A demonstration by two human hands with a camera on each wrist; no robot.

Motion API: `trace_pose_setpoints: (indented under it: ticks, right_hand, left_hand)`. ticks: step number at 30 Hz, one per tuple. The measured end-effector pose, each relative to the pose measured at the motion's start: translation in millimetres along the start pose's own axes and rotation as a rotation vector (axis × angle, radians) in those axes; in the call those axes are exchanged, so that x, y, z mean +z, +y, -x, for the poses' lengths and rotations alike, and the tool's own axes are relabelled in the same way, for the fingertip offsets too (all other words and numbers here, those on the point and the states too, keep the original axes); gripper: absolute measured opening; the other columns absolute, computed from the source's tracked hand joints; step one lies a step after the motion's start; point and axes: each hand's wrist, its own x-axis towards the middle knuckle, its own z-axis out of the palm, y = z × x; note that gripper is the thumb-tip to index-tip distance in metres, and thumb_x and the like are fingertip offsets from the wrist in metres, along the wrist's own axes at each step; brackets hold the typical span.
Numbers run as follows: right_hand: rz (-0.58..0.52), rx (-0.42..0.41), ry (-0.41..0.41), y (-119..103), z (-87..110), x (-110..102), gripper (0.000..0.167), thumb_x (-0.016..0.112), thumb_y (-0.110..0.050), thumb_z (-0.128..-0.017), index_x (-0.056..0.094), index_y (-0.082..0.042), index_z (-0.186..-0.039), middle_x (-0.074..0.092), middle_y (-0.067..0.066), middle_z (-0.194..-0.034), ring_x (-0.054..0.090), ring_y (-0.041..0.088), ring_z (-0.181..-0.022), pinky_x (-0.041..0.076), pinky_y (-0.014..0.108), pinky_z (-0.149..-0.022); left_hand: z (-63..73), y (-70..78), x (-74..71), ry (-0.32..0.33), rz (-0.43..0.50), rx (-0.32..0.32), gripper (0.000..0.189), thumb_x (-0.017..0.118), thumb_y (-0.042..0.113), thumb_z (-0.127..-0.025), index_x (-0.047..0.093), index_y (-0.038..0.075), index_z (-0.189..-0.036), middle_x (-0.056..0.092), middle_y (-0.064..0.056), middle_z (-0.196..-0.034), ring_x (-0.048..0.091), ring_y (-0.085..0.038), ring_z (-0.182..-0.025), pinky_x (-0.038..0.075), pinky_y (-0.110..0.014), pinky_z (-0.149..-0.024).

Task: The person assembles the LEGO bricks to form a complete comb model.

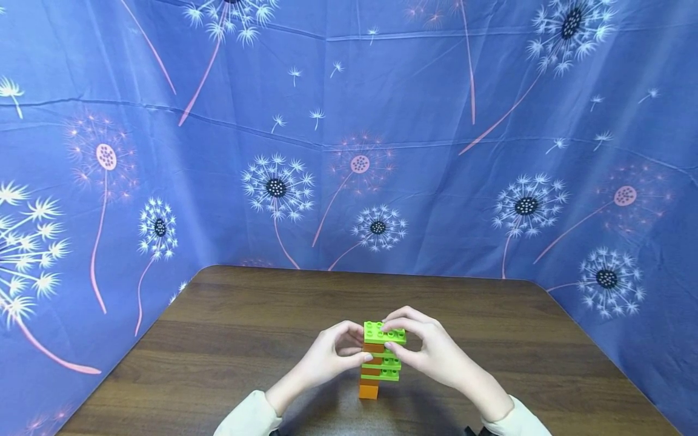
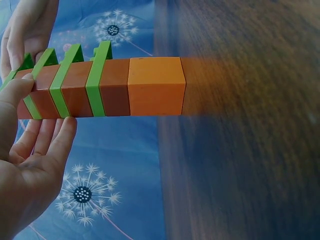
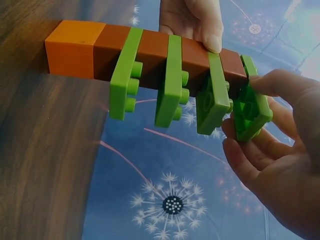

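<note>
An upright tower of toy building bricks rests on an orange brick (image 1: 368, 392) on the table. Above it, brown bricks (image 3: 152, 47) alternate with thin green plates (image 3: 172, 75) that jut out to the right, their studs facing up. My left hand (image 1: 329, 357) steadies the upper tower, the thumb on its near side and fingers on the far side. At the very top, my right hand (image 1: 433, 351) pinches the overhanging end of the top green plate (image 3: 257, 112) between thumb and fingers. Whether that plate is fully seated on the brown brick below, I cannot tell.
The dark wooden table (image 1: 262, 315) extends around the tower on all sides. Behind it and along both sides hangs a blue cloth (image 1: 436, 200) printed with dandelions.
</note>
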Motion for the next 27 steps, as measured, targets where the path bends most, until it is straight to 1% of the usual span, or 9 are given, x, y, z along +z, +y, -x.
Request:
trace_pose_setpoints:
  ticks: [4, 12, 19, 23, 27]
  right_hand:
    - [0.0, 0.017, -0.032, -0.7, 0.0, -2.4, 0.032, 0.075, -0.003, -0.075, 0.065, -0.017, -0.102, 0.061, -0.002, -0.102, 0.061, 0.013, -0.092, 0.052, 0.025, -0.08]
    - [-0.022, 0.017, -0.107, -2.8, -4.8, -8.4, 0.03, 0.072, 0.0, -0.076, 0.064, -0.015, -0.101, 0.058, -0.004, -0.098, 0.058, 0.009, -0.087, 0.05, 0.021, -0.07]
    - [-0.036, 0.049, -0.176, -3.4, -8.4, -10.6, 0.025, 0.071, -0.002, -0.079, 0.064, -0.015, -0.099, 0.057, -0.005, -0.096, 0.056, 0.006, -0.085, 0.049, 0.02, -0.067]
    - [-0.016, 0.057, -0.196, -3.8, -9.5, -12.1, 0.024, 0.07, -0.003, -0.079, 0.064, -0.015, -0.098, 0.056, -0.006, -0.095, 0.055, 0.005, -0.084, 0.049, 0.022, -0.067]
    - [0.006, 0.066, -0.225, -5.4, -10.0, -13.8, 0.023, 0.069, -0.003, -0.08, 0.064, -0.015, -0.099, 0.055, -0.006, -0.095, 0.054, 0.004, -0.083, 0.048, 0.02, -0.067]
  left_hand:
    - [-0.3, 0.1, 0.7, -0.001, -0.002, 0.002, 0.031, 0.072, 0.01, -0.081, 0.057, 0.002, -0.107, 0.061, -0.014, -0.108, 0.061, -0.01, -0.096, 0.052, -0.024, -0.089]
    - [-1.0, -0.3, 2.0, -0.001, 0.003, 0.014, 0.031, 0.072, 0.009, -0.081, 0.057, 0.002, -0.107, 0.061, -0.015, -0.107, 0.061, -0.009, -0.095, 0.053, -0.024, -0.089]
    - [0.7, -0.3, 0.8, 0.002, -0.001, 0.013, 0.031, 0.073, 0.009, -0.081, 0.057, 0.002, -0.107, 0.062, -0.015, -0.107, 0.062, -0.01, -0.095, 0.053, -0.024, -0.089]
    - [1.1, 0.1, 0.8, 0.004, 0.003, 0.006, 0.032, 0.073, 0.01, -0.081, 0.056, 0.002, -0.107, 0.06, -0.015, -0.107, 0.061, -0.009, -0.095, 0.052, -0.024, -0.089]
    - [1.5, 0.1, 1.0, 0.002, -0.004, 0.005, 0.032, 0.072, 0.011, -0.081, 0.056, 0.001, -0.107, 0.061, -0.014, -0.107, 0.06, -0.008, -0.095, 0.052, -0.024, -0.089]
